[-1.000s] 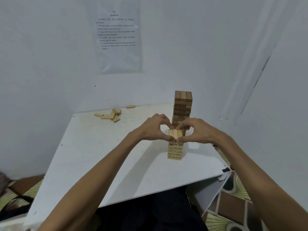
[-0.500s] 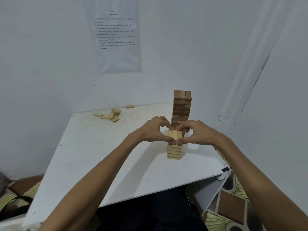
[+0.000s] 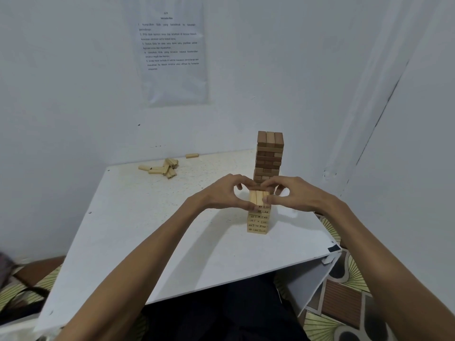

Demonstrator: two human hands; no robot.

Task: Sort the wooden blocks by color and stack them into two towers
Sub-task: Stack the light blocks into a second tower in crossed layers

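Note:
A short tower of light wooden blocks [image 3: 257, 221] with black numbers on its front stands near the right front of the white table [image 3: 152, 232]. My left hand [image 3: 221, 193] and my right hand [image 3: 293, 193] curl round its top layer from both sides, thumbs on the near face and fingers over the far edge. Behind it rises a taller tower of dark brown blocks [image 3: 268, 156], its base hidden by my fingers. Several loose light blocks [image 3: 162, 167] lie at the table's far left, with one more block [image 3: 192, 156] apart behind them.
White walls close in behind and to the right of the table, and a printed sheet [image 3: 172, 50] hangs on the back wall. The table's right corner [image 3: 332, 248] sits over a patterned floor [image 3: 344, 303]. A dark strap [image 3: 22, 301] lies at lower left.
Both hands stay on the top layer of the light tower. The right thumb has shifted a little further onto the front face of the top blocks.

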